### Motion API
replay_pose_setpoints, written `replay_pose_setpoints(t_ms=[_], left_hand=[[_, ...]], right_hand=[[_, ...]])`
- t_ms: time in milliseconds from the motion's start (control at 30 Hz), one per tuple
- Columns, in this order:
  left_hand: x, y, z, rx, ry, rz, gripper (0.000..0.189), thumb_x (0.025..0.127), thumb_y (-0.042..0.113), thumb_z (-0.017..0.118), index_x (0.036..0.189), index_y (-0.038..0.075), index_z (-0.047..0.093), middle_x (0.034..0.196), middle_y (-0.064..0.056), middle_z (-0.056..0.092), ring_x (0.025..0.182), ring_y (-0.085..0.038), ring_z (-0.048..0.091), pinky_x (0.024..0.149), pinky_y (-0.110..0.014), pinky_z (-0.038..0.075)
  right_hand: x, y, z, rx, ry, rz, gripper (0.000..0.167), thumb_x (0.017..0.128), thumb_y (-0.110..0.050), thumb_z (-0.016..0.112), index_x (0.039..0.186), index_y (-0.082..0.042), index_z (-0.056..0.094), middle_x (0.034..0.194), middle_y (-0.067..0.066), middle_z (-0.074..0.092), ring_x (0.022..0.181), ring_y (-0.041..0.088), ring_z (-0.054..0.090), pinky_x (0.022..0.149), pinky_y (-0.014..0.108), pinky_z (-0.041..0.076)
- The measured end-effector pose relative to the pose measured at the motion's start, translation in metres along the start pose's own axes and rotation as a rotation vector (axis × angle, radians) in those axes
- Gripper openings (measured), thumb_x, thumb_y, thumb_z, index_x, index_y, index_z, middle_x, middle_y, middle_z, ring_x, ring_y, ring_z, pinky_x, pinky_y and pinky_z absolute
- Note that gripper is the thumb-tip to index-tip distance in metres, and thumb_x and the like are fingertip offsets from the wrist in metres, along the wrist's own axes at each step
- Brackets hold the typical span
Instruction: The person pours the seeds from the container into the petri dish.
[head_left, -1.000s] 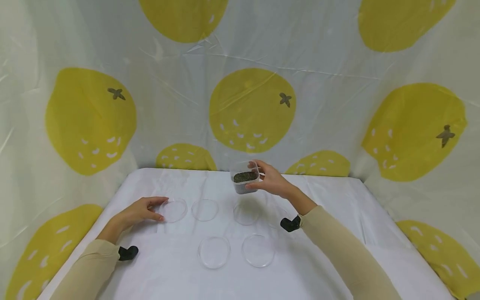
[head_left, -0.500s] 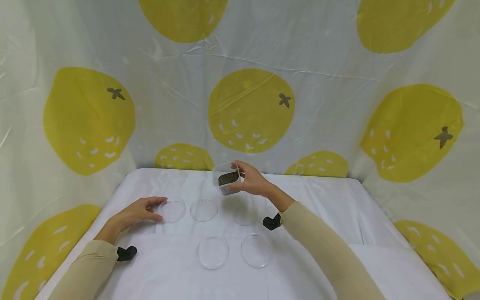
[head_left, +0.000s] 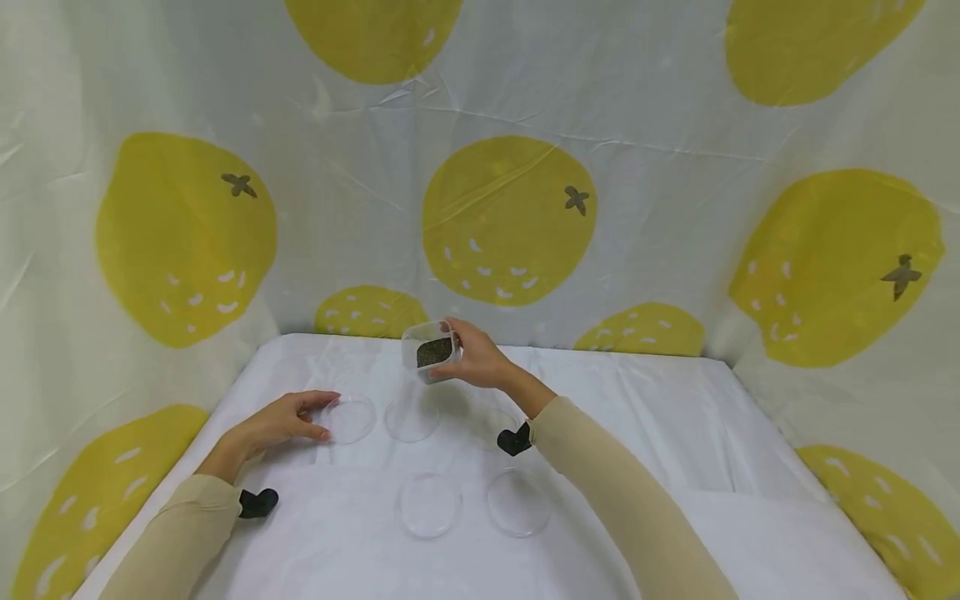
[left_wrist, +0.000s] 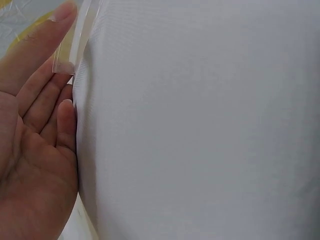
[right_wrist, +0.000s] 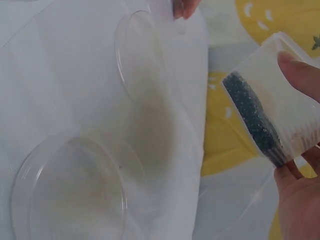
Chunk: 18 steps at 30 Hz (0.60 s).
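Clear tub (head_left: 420, 336) of dark granules (head_left: 434, 353) hung tilted above the white cloth (head_left: 322, 533)

At far left, the left hand (head_left: 281, 419) curved thumb and fingers about the rim of the leftmost dish (head_left: 352, 419), clear and round. Next came the second back dish (head_left: 412, 418) and, nearer the person, the left front dish (head_left: 430, 506). In the head view the tub showed just beyond the second back dish, its granules sloping. From the right, the right hand (head_left: 482, 360) gripped the tub, thumb on the near side. Below that hand, the third back dish (head_left: 489, 427) showed faintly; nearer lay the right front dish (head_left: 517, 502).
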<state>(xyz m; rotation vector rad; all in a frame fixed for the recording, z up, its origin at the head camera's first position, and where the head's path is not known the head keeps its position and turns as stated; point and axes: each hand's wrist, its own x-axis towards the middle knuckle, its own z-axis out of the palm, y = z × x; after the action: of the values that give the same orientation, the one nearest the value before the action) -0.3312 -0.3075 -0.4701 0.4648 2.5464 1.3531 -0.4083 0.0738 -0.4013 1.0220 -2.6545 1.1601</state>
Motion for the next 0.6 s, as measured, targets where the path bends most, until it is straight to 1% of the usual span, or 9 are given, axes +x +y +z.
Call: replay_pose_setpoints(t_ms=[100, 233, 300, 367, 433, 600], left_hand=[[-0.001, 0.0, 0.0, -0.016, 0.005, -0.012, 0.074, 0.084, 0.019, 0.088, 0.148, 0.002, 0.054, 0.152, -0.021, 0.05, 0.135, -0.04, 0.04, 0.113, -0.06, 0.027], [0.0, -0.001, 0.0, -0.013, 0.008, -0.008, 0.073, 0.084, 0.016, 0.088, 0.147, -0.001, 0.055, 0.15, -0.023, 0.051, 0.134, -0.04, 0.04, 0.112, -0.06, 0.028], [0.0, -0.002, 0.001, -0.01, 0.007, -0.008, 0.073, 0.084, 0.017, 0.088, 0.147, -0.001, 0.055, 0.15, -0.023, 0.051, 0.136, -0.041, 0.04, 0.113, -0.061, 0.027], [0.0, -0.003, 0.001, -0.015, 0.006, -0.01, 0.073, 0.084, 0.017, 0.088, 0.147, 0.0, 0.055, 0.151, -0.022, 0.051, 0.138, -0.042, 0.039, 0.113, -0.062, 0.026], [0.0, -0.003, 0.001, -0.021, 0.006, -0.013, 0.074, 0.084, 0.017, 0.088, 0.147, 0.0, 0.055, 0.151, -0.022, 0.051, 0.139, -0.043, 0.038, 0.114, -0.064, 0.026], [0.001, -0.002, 0.002, -0.024, 0.012, -0.017, 0.074, 0.084, 0.018, 0.088, 0.148, 0.001, 0.054, 0.151, -0.022, 0.05, 0.137, -0.042, 0.039, 0.113, -0.064, 0.026]], right_hand=[[0.004, -0.003, 0.009, -0.014, -0.001, -0.007, 0.082, 0.079, -0.025, 0.093, 0.147, -0.008, 0.05, 0.132, 0.007, 0.059, 0.111, 0.022, 0.056, 0.094, 0.038, 0.049], [0.008, -0.007, 0.02, -0.023, -0.015, -0.018, 0.089, 0.077, -0.029, 0.094, 0.15, -0.008, 0.048, 0.135, 0.009, 0.058, 0.116, 0.023, 0.055, 0.098, 0.038, 0.048], [0.01, -0.008, 0.026, -0.026, -0.02, -0.031, 0.089, 0.077, -0.029, 0.095, 0.15, -0.009, 0.049, 0.137, 0.01, 0.058, 0.117, 0.022, 0.055, 0.099, 0.037, 0.047], [0.011, -0.01, 0.031, -0.036, -0.024, -0.043, 0.088, 0.076, -0.031, 0.095, 0.15, -0.012, 0.05, 0.138, 0.008, 0.058, 0.119, 0.021, 0.054, 0.1, 0.036, 0.046], [0.014, -0.012, 0.036, -0.04, -0.027, -0.068, 0.087, 0.076, -0.031, 0.095, 0.149, -0.013, 0.051, 0.139, 0.006, 0.058, 0.12, 0.019, 0.053, 0.101, 0.034, 0.045], [0.019, -0.02, 0.045, -0.047, -0.02, -0.152, 0.086, 0.073, -0.028, 0.097, 0.146, -0.01, 0.054, 0.138, 0.006, 0.059, 0.124, 0.019, 0.053, 0.106, 0.033, 0.042]])
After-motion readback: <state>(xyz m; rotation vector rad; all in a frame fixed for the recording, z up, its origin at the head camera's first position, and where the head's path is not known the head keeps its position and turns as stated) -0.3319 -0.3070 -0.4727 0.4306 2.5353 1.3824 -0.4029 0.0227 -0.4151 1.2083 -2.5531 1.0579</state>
